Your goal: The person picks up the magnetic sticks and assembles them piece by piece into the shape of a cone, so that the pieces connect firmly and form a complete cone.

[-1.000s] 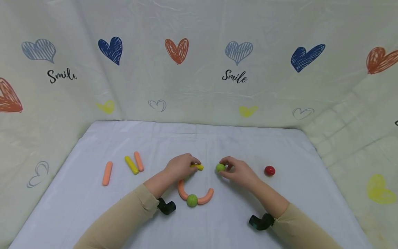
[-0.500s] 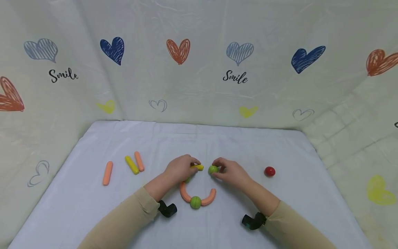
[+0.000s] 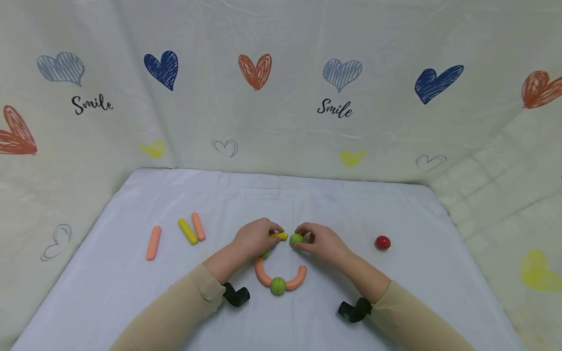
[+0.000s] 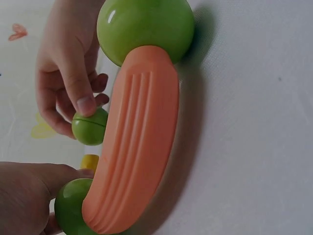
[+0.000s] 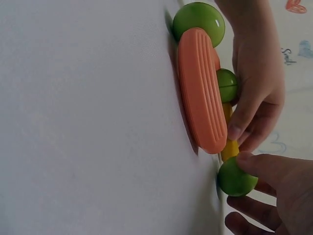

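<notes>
The left hand (image 3: 254,239) pinched a yellow piece (image 3: 283,236) between thumb and fingers at the middle of the white cloth (image 3: 228,195); most of the piece was covered by the hand. The right hand (image 3: 327,243), near the left hand but apart from it, gripped a green ball (image 3: 296,239) between thumb and fingers, just to the right of the yellow piece's exposed end. Whether ball and piece touched could not be told with certainty, so narrow was the space between them.

On the near side of the hands lay an open arc. A second green ball (image 3: 265,254), partly hidden by the left hand, met the far end of a ribbed, curved orange piece (image 3: 261,272). The near end of this piece met a third green ball (image 3: 278,286), from whose right side another curved orange piece (image 3: 297,279) extended, its far end free.

To the left lay a yellow stick (image 3: 188,231), an orange stick (image 3: 198,226) close on its right, and another orange stick (image 3: 153,243) farther left. A red ball (image 3: 383,243) lay well to the right. Beyond the cloth rose a pale backdrop (image 3: 285,117) printed with hearts.
</notes>
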Demonstrator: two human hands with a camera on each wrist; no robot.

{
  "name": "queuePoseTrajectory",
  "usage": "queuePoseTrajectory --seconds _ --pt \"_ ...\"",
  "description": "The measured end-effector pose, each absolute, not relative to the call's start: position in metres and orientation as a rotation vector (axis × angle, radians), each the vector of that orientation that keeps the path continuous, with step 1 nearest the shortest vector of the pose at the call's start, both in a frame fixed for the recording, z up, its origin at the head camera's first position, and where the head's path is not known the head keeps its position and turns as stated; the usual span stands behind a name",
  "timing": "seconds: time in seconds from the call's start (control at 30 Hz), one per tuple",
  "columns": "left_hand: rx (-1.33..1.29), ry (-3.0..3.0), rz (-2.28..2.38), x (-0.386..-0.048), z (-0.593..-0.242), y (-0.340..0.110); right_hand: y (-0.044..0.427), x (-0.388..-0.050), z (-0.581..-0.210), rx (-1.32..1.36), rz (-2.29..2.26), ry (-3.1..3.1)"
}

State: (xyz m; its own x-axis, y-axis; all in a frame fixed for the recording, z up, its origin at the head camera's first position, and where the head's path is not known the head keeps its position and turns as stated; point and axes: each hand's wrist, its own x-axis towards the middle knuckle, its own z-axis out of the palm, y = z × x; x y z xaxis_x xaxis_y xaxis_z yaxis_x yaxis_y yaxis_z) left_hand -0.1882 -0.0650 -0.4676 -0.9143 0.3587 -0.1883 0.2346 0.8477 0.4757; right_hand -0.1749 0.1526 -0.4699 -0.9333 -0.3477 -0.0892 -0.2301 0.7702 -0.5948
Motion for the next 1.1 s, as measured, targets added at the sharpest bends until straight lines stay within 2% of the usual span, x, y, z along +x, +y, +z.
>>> queuePoseTrajectory --seconds 0.6,1.1 --pt "0.503 2.748 0.681 -0.186 -0.465 -0.065 0.150 -0.173 -0.471 -0.471 -0.931 2.767" --pt "0.523 2.725 0.699 -0.186 -0.464 -0.067 0.167 -0.164 -0.462 -0.474 -0.912 2.784"
